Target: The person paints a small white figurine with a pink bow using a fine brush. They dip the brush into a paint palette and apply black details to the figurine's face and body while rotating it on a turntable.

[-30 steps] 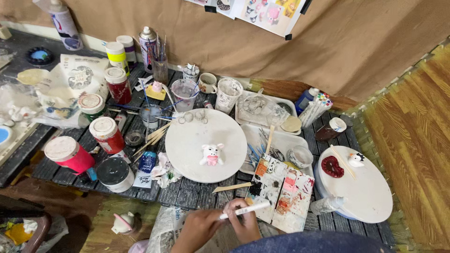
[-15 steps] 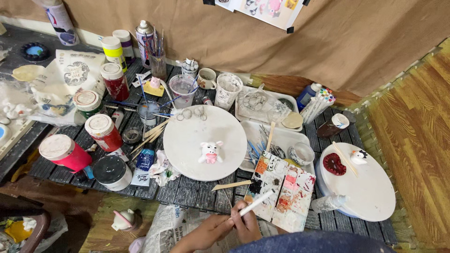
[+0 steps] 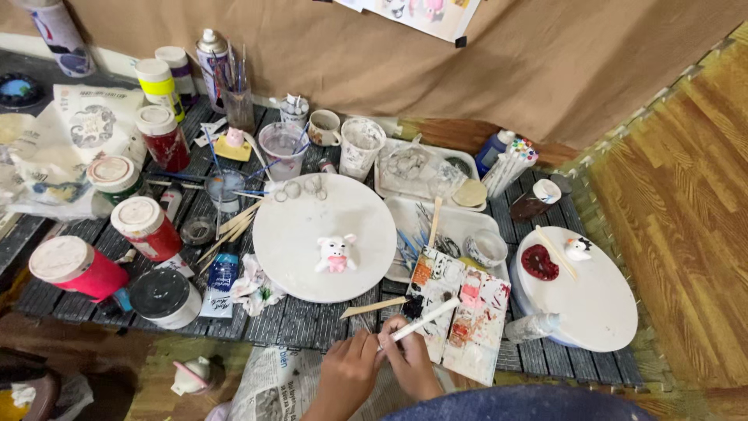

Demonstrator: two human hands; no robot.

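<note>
My left hand (image 3: 345,376) and my right hand (image 3: 410,360) are together at the table's near edge. Both close around a thin white paintbrush (image 3: 425,318), whose tip reaches over a paint-stained white palette (image 3: 467,312). Beyond them, a small white and pink pig figurine (image 3: 336,254) stands on a round white turntable (image 3: 296,226). A flat wooden stick (image 3: 372,308) lies just ahead of my fingers. Which hand bears the brush's weight is hard to tell.
Red paint jars (image 3: 146,228) and a black-lidded tub (image 3: 164,296) crowd the left side. Cups, brushes and a spray can (image 3: 210,58) stand at the back. A second white turntable (image 3: 588,300) with a red dish (image 3: 539,263) sits at right. Newspaper (image 3: 273,382) lies below.
The view has shifted downward slightly. My hands have moved up a little toward the palette, with the brush tip now higher over it.
</note>
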